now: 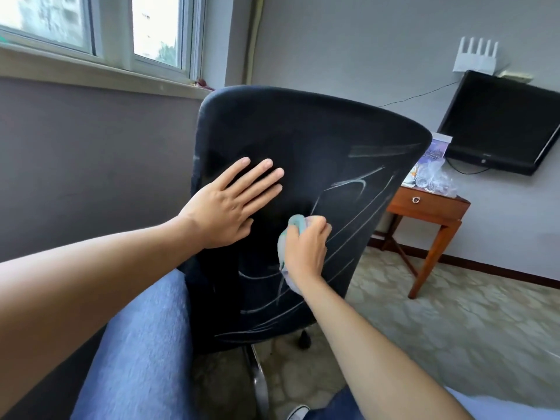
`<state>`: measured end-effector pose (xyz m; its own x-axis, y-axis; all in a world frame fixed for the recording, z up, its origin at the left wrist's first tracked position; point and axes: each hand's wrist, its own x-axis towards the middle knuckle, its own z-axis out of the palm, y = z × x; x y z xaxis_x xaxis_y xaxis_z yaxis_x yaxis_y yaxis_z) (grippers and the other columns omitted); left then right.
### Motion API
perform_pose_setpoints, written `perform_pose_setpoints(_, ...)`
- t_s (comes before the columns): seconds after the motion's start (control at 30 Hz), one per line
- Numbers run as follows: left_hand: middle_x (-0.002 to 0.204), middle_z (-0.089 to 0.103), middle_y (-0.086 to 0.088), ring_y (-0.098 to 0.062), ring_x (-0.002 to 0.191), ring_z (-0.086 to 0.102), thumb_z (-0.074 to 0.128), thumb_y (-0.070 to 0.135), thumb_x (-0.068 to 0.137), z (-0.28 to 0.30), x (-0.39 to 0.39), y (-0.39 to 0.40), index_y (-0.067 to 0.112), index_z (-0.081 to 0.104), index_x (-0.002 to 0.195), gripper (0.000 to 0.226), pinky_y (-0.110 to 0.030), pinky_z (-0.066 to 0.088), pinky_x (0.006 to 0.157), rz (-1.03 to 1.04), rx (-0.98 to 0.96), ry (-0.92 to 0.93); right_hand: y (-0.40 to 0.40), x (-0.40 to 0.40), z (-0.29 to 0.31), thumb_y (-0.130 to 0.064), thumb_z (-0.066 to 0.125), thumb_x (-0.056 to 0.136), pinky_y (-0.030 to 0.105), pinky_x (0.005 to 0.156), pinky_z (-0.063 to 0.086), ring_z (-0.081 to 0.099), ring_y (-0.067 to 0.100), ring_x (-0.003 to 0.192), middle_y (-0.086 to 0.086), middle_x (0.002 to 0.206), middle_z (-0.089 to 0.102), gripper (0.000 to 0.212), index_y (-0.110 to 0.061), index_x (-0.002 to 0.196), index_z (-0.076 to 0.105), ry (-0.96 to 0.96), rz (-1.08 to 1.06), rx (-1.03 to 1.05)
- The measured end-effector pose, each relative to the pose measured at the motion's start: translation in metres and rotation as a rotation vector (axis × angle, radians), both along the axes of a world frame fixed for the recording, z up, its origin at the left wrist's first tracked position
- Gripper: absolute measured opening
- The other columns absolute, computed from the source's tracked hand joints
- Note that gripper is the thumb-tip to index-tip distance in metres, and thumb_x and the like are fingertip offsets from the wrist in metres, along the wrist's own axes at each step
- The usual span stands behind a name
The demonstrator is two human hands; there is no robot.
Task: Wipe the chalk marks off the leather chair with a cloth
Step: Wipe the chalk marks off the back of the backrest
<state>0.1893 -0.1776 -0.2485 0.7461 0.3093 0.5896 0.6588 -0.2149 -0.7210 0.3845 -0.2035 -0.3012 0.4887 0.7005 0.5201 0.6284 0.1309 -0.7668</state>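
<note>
Your left hand (230,204) flat, fingers straight, braces chair (303,140) back near left edge. Right hand (306,250) grips bunched cloth (292,222) mid-back. Cloth soft, light; keep wadded. Chalk marks (357,189) fill right side, bottom edge.

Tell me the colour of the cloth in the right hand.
Light teal cloth, seen in the head view.

A black television (497,122) hangs on the far right wall, with a white router (475,57) above it. Below stands a wooden side table (427,207) carrying plastic bags (433,177). A window (100,28) is far left.
</note>
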Motion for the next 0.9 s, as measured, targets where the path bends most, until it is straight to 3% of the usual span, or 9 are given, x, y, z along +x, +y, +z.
perform_pose_setpoints(0.13, 0.174, -0.009, -0.017, -0.037, 0.161, -0.007, 0.036, 0.043, 0.100, -0.004, 0.002, -0.001, 0.009, 0.001, 0.167, 0.082, -0.056, -0.003, 0.130, -0.008, 0.035, 0.011, 0.001, 0.012, 0.107, -0.019, 0.058, 0.092, 0.028, 0.067, 0.044, 0.052, 0.017, 0.086, 0.004, 0.118, 0.042, 0.022, -0.009, 0.108, 0.047, 0.026, -0.045, 0.535)
perform_pose_setpoints(0.2, 0.174, -0.009, -0.016, -0.037, 0.161, -0.007, 0.036, 0.044, 0.100, -0.001, -0.002, 0.002, 0.009, 0.001, 0.167, 0.083, -0.056, -0.001, 0.130, -0.020, 0.041, 0.015, 0.001, 0.015, 0.140, -0.017, 0.058, 0.092, 0.022, 0.060, 0.047, 0.055, 0.015, 0.085, 0.002, 0.116, 0.042, 0.023, -0.008, 0.109, 0.047, -0.064, -0.056, 0.614)
perform_pose_setpoints(0.27, 0.174, -0.008, -0.015, -0.036, 0.161, -0.007, 0.037, 0.047, 0.101, 0.000, -0.011, 0.005, 0.011, 0.002, 0.167, 0.084, -0.055, 0.001, 0.130, -0.026, 0.045, 0.015, 0.007, 0.012, 0.125, -0.017, 0.057, 0.093, 0.025, 0.061, 0.046, 0.056, 0.017, 0.087, 0.001, 0.118, 0.040, 0.026, -0.007, 0.113, 0.045, -0.095, -0.067, 0.561)
perform_pose_setpoints(0.37, 0.175, -0.008, -0.013, -0.036, 0.161, -0.006, 0.040, 0.047, 0.100, 0.000, -0.021, 0.007, 0.013, 0.002, 0.167, 0.084, -0.056, 0.003, 0.130, 0.012, 0.047, 0.004, 0.012, 0.000, 0.046, -0.019, 0.055, 0.096, 0.034, 0.065, 0.045, 0.059, 0.028, 0.084, 0.000, 0.119, 0.035, 0.027, -0.008, 0.116, 0.040, -0.042, -0.072, 0.249)
perform_pose_setpoints(0.47, 0.175, -0.006, -0.015, -0.040, 0.161, -0.004, 0.038, 0.039, 0.098, -0.003, -0.029, 0.006, 0.011, 0.008, 0.167, 0.080, -0.063, 0.005, 0.128, 0.076, 0.050, -0.022, 0.010, 0.002, 0.004, -0.021, 0.054, 0.098, 0.035, 0.061, 0.047, 0.062, 0.031, 0.082, 0.009, 0.120, 0.038, 0.025, -0.010, 0.115, 0.040, -0.296, -0.023, -0.017)
perform_pose_setpoints(0.57, 0.173, 0.009, -0.022, -0.049, 0.158, 0.005, 0.035, 0.029, 0.092, -0.007, -0.025, 0.001, 0.002, 0.028, 0.162, 0.075, -0.073, 0.009, 0.123, 0.110, 0.054, -0.089, 0.001, 0.009, 0.019, -0.022, 0.053, 0.098, 0.034, 0.062, 0.045, 0.061, 0.030, 0.080, 0.006, 0.112, 0.038, 0.017, -0.015, 0.108, 0.042, -0.445, 0.066, -0.067)
perform_pose_setpoints(0.7, 0.155, 0.043, -0.025, -0.049, 0.145, 0.038, 0.046, 0.022, 0.085, 0.005, -0.013, -0.004, 0.001, 0.052, 0.143, 0.061, -0.071, 0.020, 0.121, 0.081, 0.099, -0.130, -0.007, 0.015, 0.074, -0.017, 0.060, 0.095, 0.033, 0.071, 0.050, 0.059, 0.031, 0.094, 0.012, 0.121, 0.045, 0.036, -0.005, 0.127, 0.053, -0.436, -0.027, 0.318)
perform_pose_setpoints(0.8, 0.155, 0.042, -0.024, -0.042, 0.143, 0.042, 0.042, 0.022, 0.087, 0.034, -0.007, -0.004, 0.004, 0.048, 0.146, 0.062, -0.069, 0.018, 0.122, 0.029, 0.128, -0.150, -0.006, 0.023, 0.154, -0.018, 0.063, 0.091, 0.030, 0.071, 0.054, 0.060, 0.028, 0.098, 0.016, 0.120, 0.051, 0.034, -0.005, 0.122, 0.059, -0.357, -0.163, 0.697)
perform_pose_setpoints(0.9, 0.164, 0.030, -0.025, -0.041, 0.147, 0.034, 0.046, 0.024, 0.090, 0.071, 0.013, -0.006, 0.004, 0.038, 0.154, 0.067, -0.070, 0.017, 0.122, 0.000, 0.163, -0.228, 0.007, 0.024, 0.186, -0.017, 0.059, 0.090, 0.039, 0.074, 0.058, 0.060, 0.031, 0.098, 0.019, 0.117, 0.053, 0.032, -0.004, 0.118, 0.059, -0.398, -0.236, 0.812)
